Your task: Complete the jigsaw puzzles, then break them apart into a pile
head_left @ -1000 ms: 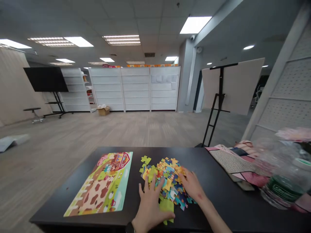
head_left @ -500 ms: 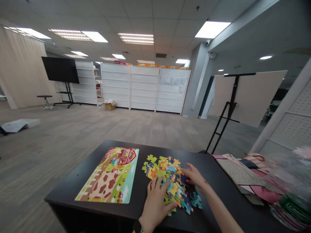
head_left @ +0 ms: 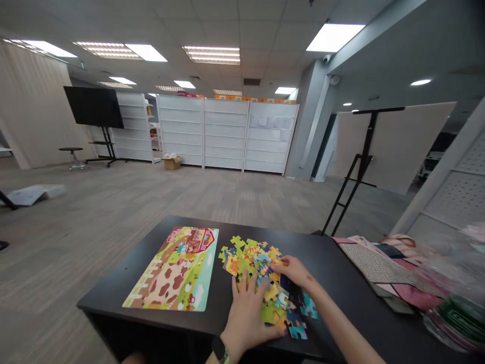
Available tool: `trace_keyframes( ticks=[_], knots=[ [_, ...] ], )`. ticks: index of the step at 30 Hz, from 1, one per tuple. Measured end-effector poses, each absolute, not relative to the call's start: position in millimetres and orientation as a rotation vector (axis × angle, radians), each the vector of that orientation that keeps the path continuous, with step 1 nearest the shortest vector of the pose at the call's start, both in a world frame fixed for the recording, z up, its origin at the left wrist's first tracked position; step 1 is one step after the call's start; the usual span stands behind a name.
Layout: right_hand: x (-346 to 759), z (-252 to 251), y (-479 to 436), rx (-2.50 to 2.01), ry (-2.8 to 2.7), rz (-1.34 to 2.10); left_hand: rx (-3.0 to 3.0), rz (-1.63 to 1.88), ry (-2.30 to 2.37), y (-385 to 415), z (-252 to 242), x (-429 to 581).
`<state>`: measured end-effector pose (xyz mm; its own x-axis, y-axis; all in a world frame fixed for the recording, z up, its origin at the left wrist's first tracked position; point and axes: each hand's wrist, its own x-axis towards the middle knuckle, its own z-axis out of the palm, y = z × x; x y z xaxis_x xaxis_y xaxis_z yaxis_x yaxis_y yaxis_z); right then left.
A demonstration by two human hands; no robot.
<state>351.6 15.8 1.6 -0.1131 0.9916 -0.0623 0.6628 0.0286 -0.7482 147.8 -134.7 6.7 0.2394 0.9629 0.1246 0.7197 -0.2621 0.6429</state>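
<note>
A pile of colourful jigsaw pieces (head_left: 271, 298) lies on the dark table (head_left: 151, 253). My left hand (head_left: 248, 313), with a watch on the wrist, rests on the near left side of the pile with its fingers spread. At the pile's right side is my right hand (head_left: 293, 271), its thumb and fingers drawn together on pieces there; which piece it touches is hidden. Left of the pile a flat farm picture (head_left: 174, 273) shows a spotted cow, a fence and a red barn. Some teal pieces (head_left: 309, 306) sit at the pile's right edge.
Folded fabrics (head_left: 373, 263) and a clear plastic bag with something green (head_left: 458, 318) occupy the table's right end. Behind the table stand a black easel (head_left: 356, 177) with a board, white shelves (head_left: 223, 134) and a screen (head_left: 94, 107).
My right hand has moved left over the pile and its fingers have closed. My left hand has shifted slightly right, and pieces under the hands have moved. The view has tilted a little.
</note>
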Motion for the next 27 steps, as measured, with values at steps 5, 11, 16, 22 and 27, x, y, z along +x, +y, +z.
trace_keyframes(
  ticks=[5, 11, 16, 22, 27],
  knots=[
    [334.2, 4.8, 2.0, -1.533, -1.729, 1.005, 2.051, 0.734, 1.511, -134.9, 3.9, 147.4],
    [316.3, 5.7, -6.1, -1.469, -1.641, 1.013, 2.111, 0.696, 1.518, -133.7, 3.8, 147.5],
    [319.6, 10.5, -14.6, -1.387, -1.575, 1.108, 2.076, 0.709, 1.553, -134.3, 1.5, 148.3],
    [350.8, 32.1, -13.7, -1.344, -1.494, 1.108, 2.084, 0.713, 1.592, -135.8, 6.1, 148.4],
    [349.8, 58.5, 0.4, -1.292, -1.519, 1.0, 2.132, 0.727, 1.613, -137.6, 7.4, 151.8]
  ],
)
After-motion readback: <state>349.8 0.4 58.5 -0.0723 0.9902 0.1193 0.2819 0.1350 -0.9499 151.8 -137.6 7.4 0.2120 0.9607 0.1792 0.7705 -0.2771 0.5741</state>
